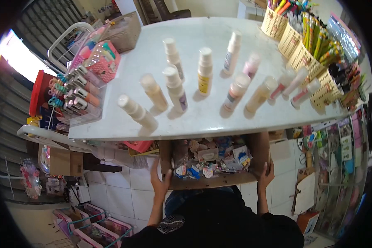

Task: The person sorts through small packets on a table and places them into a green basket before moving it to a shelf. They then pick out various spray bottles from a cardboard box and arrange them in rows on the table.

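Below the table's front edge, a brown cardboard box (219, 182) sits close against my body. Its far end is partly hidden under the tabletop. Inside lie many small plastic packets (206, 155) with colourful pieces and cards. My left hand (160, 180) grips the box's left side near the front corner, thumb over the edge. On the opposite side, my right hand (266, 177) holds the right wall, its fingers along the outside.
Several small bottles, among them a yellow-labelled one (204, 76), stand on the white table (186, 124). Cream baskets (300, 58) of pens and pencils line its right side. Clear holders (84, 103) and a pink basket (104, 64) are at left. A glass display case (339, 173) stands right.
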